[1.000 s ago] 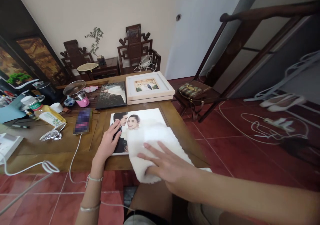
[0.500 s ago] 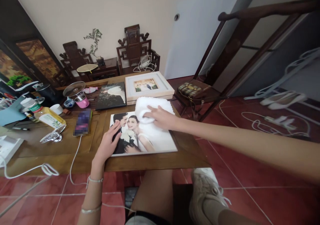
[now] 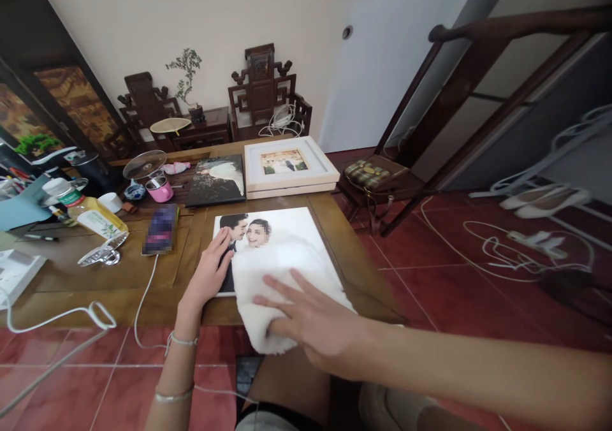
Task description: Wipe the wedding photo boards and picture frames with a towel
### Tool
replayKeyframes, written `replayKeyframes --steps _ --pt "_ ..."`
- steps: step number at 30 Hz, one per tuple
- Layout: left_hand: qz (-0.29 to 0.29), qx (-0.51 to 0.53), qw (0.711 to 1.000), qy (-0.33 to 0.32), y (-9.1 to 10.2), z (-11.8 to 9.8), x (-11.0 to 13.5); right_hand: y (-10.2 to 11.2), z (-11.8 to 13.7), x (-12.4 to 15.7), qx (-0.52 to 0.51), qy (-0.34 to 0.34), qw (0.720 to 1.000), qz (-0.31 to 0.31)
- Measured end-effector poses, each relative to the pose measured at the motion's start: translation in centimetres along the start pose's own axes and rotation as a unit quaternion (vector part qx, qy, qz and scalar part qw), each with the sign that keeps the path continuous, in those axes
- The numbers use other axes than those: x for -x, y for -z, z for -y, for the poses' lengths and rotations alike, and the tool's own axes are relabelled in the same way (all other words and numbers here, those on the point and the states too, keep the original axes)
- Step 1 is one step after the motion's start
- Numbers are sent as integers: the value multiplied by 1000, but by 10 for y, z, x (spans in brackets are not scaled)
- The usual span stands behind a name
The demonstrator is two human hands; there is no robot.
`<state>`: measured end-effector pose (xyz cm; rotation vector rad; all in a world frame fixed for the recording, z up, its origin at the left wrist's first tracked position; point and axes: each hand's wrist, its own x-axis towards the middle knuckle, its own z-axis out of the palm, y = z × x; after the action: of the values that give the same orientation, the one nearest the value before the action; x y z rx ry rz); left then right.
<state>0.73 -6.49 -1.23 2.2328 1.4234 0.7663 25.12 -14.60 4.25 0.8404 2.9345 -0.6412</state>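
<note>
A photo panel [image 3: 303, 224] of a couple lies flat near the table's front edge. My left hand [image 3: 208, 270] rests on the panel's left side, fingers stretched out and holding nothing. Across the lower and right part of the picture spreads a fluffy white towel [image 3: 251, 287], part of it hanging past the table edge. My right hand [image 3: 318, 326] presses on the towel with fingers spread over it and the thumb tucked into a fold. Much of the couple's picture is hidden under the cloth.
Behind the panel are a dark photo panel [image 3: 215, 192] and stacked white frames [image 3: 296, 185]. To the left on the wooden table [image 3: 186, 297] are a phone [image 3: 160, 230], a pink cup [image 3: 161, 190], a bottle of yellow liquid [image 3: 93, 214] and a clear hair claw [image 3: 102, 252]. A chair [image 3: 459, 93] stands right.
My right hand has drawn the towel from the panel's upper right down toward me, to the front edge. My left hand stays at the panel's left side. The view has shifted slightly.
</note>
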Motion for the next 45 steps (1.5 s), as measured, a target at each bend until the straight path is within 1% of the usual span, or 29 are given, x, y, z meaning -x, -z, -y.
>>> replayKeyframes --steps 2,4,6,9,12,14,16,18,21,23,25,28,30,33,37,40,43,45 --pt "0 7 1000 -1 0 1 0 2 -12 -7 17 1 1000 -17" --pt "-2 9 1000 -1 -1 2 0 8 -32 -18 50 -9 998 -38" --pt "-7 9 1000 -2 -2 2 0 19 -55 -32 79 -20 995 -62" --pt "-9 11 1000 -5 -2 2 0 39 -88 -55 90 -40 991 -86" --pt "-5 9 1000 -4 -1 2 0 51 -106 -73 84 -67 989 -100" --pt "-6 9 1000 -5 -1 2 0 51 -106 -80 78 -82 988 -110" --pt "-11 11 1000 -4 -1 2 0 46 -97 -79 79 -92 986 -113" --pt "-14 13 1000 -4 -2 2 0 37 -80 -73 84 -94 987 -103" --pt "-9 11 1000 3 -2 2 0 22 -47 -54 80 -85 991 -65" --pt "-5 11 1000 7 -1 1 0 13 -24 -40 59 -64 996 -35" --pt "-3 19 1000 2 0 2 1 3 -5 -27 39 -27 999 -11" --pt "-5 38 999 -13 0 3 1 -6 9 -15 28 13 1000 0" --pt "-4 39 999 -15 0 4 1 -7 5 -14 27 23 999 -7" --pt "1 21 1000 -7 -1 3 0 1 -17 -23 45 4 999 -23" --pt "-6 10 1000 -6 -2 3 0 26 -58 -49 92 -49 993 -62" --pt "-3 8 1000 -3 -2 3 0 47 -83 -75 86 -74 992 -63" --pt "-4 5 1000 2 -2 4 0 61 -97 -96 76 -87 992 -57" --pt "-9 5 1000 0 -3 5 0 63 -99 -103 77 -91 991 -62"
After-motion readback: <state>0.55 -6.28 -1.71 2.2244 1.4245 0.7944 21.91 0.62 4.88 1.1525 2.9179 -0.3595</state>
